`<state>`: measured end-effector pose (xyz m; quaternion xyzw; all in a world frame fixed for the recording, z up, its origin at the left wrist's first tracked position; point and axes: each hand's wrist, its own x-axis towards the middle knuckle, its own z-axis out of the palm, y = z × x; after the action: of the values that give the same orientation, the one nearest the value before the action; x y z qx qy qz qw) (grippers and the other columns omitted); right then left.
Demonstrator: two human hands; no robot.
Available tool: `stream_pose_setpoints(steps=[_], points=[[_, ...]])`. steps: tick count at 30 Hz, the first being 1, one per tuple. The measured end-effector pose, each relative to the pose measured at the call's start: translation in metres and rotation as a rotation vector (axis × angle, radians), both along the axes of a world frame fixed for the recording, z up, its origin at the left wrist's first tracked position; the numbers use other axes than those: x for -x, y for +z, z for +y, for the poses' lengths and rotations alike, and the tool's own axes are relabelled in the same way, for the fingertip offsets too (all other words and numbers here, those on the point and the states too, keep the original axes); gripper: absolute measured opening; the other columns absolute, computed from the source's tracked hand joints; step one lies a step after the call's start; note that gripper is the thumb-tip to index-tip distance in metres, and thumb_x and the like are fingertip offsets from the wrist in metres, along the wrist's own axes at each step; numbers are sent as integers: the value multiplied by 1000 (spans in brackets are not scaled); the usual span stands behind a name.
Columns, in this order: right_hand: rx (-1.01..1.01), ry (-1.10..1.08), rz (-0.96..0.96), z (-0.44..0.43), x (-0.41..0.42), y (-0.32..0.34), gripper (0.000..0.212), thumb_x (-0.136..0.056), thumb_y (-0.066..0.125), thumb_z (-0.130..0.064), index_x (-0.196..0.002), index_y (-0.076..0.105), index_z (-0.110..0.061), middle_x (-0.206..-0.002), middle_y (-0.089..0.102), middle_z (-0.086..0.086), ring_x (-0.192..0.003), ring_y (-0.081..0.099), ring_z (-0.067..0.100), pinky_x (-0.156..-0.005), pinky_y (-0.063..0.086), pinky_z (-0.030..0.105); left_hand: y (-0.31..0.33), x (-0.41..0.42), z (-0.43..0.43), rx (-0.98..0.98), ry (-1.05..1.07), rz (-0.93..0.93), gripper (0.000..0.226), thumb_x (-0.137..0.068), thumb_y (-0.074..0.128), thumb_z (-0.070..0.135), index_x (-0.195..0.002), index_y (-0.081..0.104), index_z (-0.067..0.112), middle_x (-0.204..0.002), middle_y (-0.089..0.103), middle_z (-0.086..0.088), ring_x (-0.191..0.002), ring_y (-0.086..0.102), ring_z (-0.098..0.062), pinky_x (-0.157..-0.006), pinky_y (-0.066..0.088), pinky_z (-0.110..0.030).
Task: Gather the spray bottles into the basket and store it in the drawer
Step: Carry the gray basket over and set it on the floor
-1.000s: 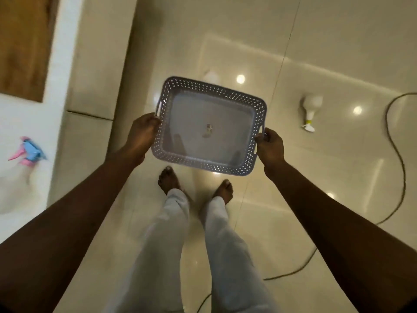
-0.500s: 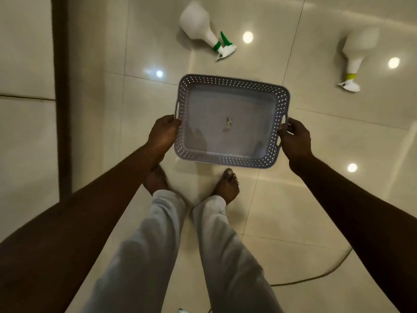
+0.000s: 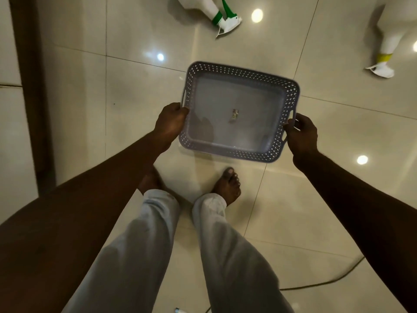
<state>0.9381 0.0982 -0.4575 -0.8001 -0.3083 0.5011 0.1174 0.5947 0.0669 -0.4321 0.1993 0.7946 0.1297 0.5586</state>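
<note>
I hold a grey perforated basket [image 3: 291, 96] level above the tiled floor, in front of my feet. My left hand [image 3: 170, 124] grips its left rim and my right hand [image 3: 301, 134] grips its right handle. Only a small scrap lies inside the basket. A white spray bottle with a green trigger [image 3: 220, 15] lies on its side on the floor at the top centre. At the top right lies a second white spray bottle, this one with a yellow collar [image 3: 387, 45]. Both bottles are beyond the basket, apart from it.
A dark vertical strip [image 3: 31, 98] runs along the floor at the left, beside pale panels. A thin cable [image 3: 325, 282] curves over the tiles at the lower right. My bare feet and light trousers fill the lower middle.
The view has swung: the pink-and-blue sprayer at the left left the view, and the two white bottles came closer and higher in view. The basket stays in both hands.
</note>
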Motion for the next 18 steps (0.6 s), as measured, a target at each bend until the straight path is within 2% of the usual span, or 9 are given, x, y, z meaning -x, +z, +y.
stream_pose_setpoints(steps=[2, 5, 7, 9, 11, 13, 15, 16, 18], points=[[3, -7, 4, 0, -1, -3, 45, -96, 70, -13, -140, 62, -16, -109, 64, -20, -96, 59, -10, -79, 49, 16, -5, -1, 0, 8, -6, 18, 30, -92, 53, 29, -102, 72, 8, -82, 68, 3, -67, 59, -11, -66, 46, -27], [10, 4, 1, 0, -1, -4, 46, -95, 71, -14, -140, 62, -15, -109, 64, -20, -96, 59, -10, -77, 48, 15, -10, -2, 1, 22, -6, 27, 27, -94, 53, 29, -99, 71, 9, -76, 64, 4, -63, 56, -10, -64, 43, -26], [13, 3, 0, 1, -1, -6, 48, -96, 72, -15, -142, 60, -14, -115, 65, -13, -96, 59, -8, -76, 48, 16, -12, -2, 3, 26, -10, 28, 27, -94, 53, 28, -101, 72, 10, -79, 67, 4, -65, 58, -10, -61, 42, -25], [24, -2, -6, 2, 0, -7, 50, -97, 71, -16, -145, 58, -14, -119, 64, -10, -94, 60, -7, -72, 48, 14, -13, -1, 4, 34, -25, 34, 30, -94, 53, 30, -105, 72, 10, -90, 71, -1, -74, 62, -15, -63, 44, -27], [45, 16, -16, 2, 2, -2, 53, -97, 72, -18, -147, 55, -16, -121, 62, -10, -96, 60, -7, -69, 47, 10, -11, -2, 5, 54, -46, 47, 33, -95, 51, 33, -106, 70, 9, -102, 72, -7, -88, 65, -23, -74, 48, -34], [62, 65, -44, 2, 7, 9, 62, -97, 73, -21, -154, 48, -15, -139, 59, -3, -120, 62, 10, -87, 55, 20, -4, -3, 5, 80, -62, 58, 28, -98, 50, 36, -106, 68, 15, -109, 70, -2, -104, 64, -28, -82, 47, -32], [57, 140, -83, 4, 14, 25, 72, -98, 72, -24, -161, 38, -15, -162, 44, 6, -146, 47, 24, -116, 48, 41, 6, -4, 4, 96, -62, 67, 40, -101, 50, 38, -134, 59, 18, -135, 63, 1, -127, 56, -26, -95, 40, -26], [43, 181, -93, 5, 20, 36, 73, -98, 71, -24, -162, 36, -15, -166, 39, 7, -150, 43, 27, -122, 42, 44, 14, -4, 2, 93, -55, 80, 54, -101, 50, 40, -149, 48, 16, -151, 54, -2, -138, 50, -25, -103, 36, -27], [13, 250, -93, 7, 35, 60, 71, -98, 69, -23, -161, 38, -15, -166, 40, 7, -151, 42, 27, -123, 40, 43, 35, 0, -1, 67, -35, 106, 62, -102, 49, 41, -157, 38, 16, -161, 44, -4, -145, 43, -24, -107, 31, -27]])
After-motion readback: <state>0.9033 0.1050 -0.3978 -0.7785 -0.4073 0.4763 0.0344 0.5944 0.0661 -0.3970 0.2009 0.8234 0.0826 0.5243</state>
